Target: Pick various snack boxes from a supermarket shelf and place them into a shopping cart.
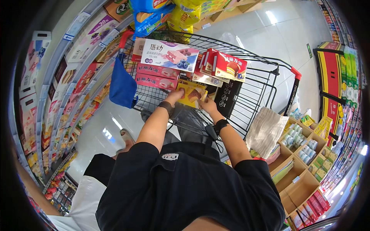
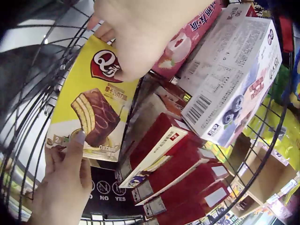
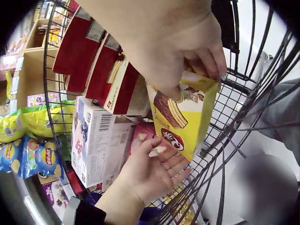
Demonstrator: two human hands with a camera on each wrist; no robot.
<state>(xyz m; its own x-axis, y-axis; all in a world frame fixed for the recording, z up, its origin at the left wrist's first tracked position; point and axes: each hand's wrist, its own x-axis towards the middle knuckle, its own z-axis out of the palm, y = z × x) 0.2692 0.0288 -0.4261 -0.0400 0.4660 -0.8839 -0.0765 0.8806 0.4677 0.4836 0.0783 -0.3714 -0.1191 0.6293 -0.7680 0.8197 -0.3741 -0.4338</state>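
A yellow and white cake box [image 1: 191, 96] [image 2: 89, 105] [image 3: 180, 115] is held between both hands inside the wire shopping cart. The left hand [image 1: 175, 97] [image 2: 129, 40] [image 3: 150, 173] is at the box's end with the red logo; in the right wrist view its fingers lie fairly straight against that end. At the other end the right hand [image 1: 208, 106] [image 2: 65, 180] [image 3: 180, 51] grips the box, thumb on the printed face and fingers round the edge. Beside it are pink boxes [image 1: 156, 82], a white blueberry box [image 1: 169, 54] and red boxes [image 1: 229, 66].
The cart's wire rim [image 1: 246, 50] surrounds the goods, with a black box [image 1: 228, 98] on the right side. A blue cloth [image 1: 122, 82] hangs at the cart's left. Shelves of boxes [image 1: 83, 46] stand left; wooden bins [image 1: 296, 184] and a beige cloth [image 1: 266, 131] are right.
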